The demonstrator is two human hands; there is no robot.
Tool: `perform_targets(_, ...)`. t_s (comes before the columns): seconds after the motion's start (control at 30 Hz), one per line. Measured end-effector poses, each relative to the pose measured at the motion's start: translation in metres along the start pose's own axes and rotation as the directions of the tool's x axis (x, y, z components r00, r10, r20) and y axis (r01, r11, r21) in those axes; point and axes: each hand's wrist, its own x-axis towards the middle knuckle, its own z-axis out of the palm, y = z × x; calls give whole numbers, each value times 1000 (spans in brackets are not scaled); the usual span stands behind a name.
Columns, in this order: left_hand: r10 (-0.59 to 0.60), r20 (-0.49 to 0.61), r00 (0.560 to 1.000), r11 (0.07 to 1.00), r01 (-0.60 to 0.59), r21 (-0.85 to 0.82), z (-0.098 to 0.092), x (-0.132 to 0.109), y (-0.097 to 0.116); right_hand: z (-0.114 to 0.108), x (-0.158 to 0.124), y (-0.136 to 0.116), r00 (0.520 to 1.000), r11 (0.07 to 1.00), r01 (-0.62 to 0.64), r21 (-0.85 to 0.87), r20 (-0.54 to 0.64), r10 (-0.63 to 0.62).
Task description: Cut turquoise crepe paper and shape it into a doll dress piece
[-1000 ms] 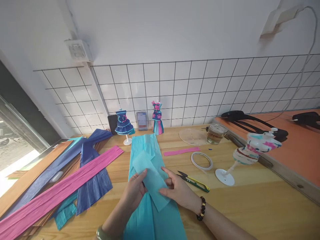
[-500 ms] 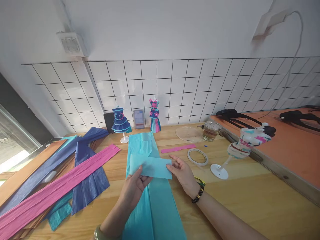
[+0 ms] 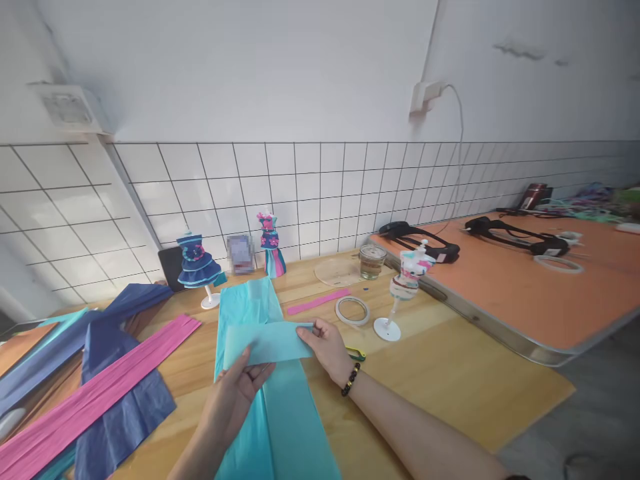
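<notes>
A light blue strip of crepe paper (image 3: pixel 280 343) is held up between both hands. My left hand (image 3: pixel 237 383) pinches its lower left part, thumb in front and fingers behind. My right hand (image 3: pixel 327 347) grips its right end between thumb and fingers. Beneath it, a long turquoise crepe paper sheet (image 3: pixel 295 413) lies along the table, with its far end beyond the strip. Yellow-green scissors (image 3: pixel 356 354) lie partly hidden by my right wrist. A roll of double-sided tape (image 3: pixel 353 311) and a narrow pink paper strip (image 3: pixel 320 301) rest beyond my right hand.
Pink crepe paper (image 3: pixel 120 367) and blue crepe paper (image 3: pixel 123 427) overlap at left. Small dress forms stand around: a blue-dressed one (image 3: pixel 199 267), a pink-and-blue one (image 3: pixel 271 245), a partly covered one (image 3: pixel 403 290). A glass jar (image 3: pixel 372 262) stands behind. An orange table (image 3: pixel 520 287) adjoins at right.
My view has swung to the right, so more of the orange table shows. My right fingers have closed further around the strip's right end, which now folds slightly at the top corner.
</notes>
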Motion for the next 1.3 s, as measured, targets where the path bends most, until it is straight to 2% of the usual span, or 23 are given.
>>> perform_targets(0.13,-5,29,1000,1000,4,17,7,-5,3,-3,-9,-20,995,994,91,-61,-36,-93)
perform_targets(0.23,-14,70,997,999,12,39,23,-9,7,-13,-22,-44,985,980,159,-118,-47,-166)
perform_targets(0.33,-40,149,988,997,29,73,53,-14,7,-35,-36,-71,967,957,225,-181,-82,-243)
perform_targets(0.43,-55,223,973,993,31,111,93,-15,-2,-65,-46,-93,927,926,293,-241,-165,-336)
perform_targets(0.5,-37,290,956,997,14,81,119,-11,-13,-86,-49,-105,900,911,316,-265,-219,-376)
perform_targets(0.6,23,332,943,1000,-23,-2,152,1,-33,-115,-50,-117,867,898,336,-284,-279,-412)
perform_targets(0.73,81,397,914,996,-62,-60,181,19,-56,-143,-49,-126,831,882,345,-322,-333,-447)
perform_targets(0.93,213,446,870,977,-186,-104,209,40,-68,-162,-40,-131,783,863,362,-353,-387,-486)
perform_targets(1.03,265,469,842,964,-234,-123,219,47,-70,-164,-33,-133,775,863,407,-300,-386,-500)
perform_targets(1.17,271,516,812,962,-241,-126,230,53,-74,-165,-27,-134,785,887,419,-194,-413,-461)
perform_targets(1.3,281,526,803,960,-245,-138,235,57,-76,-167,-24,-130,766,890,406,-209,-453,-456)
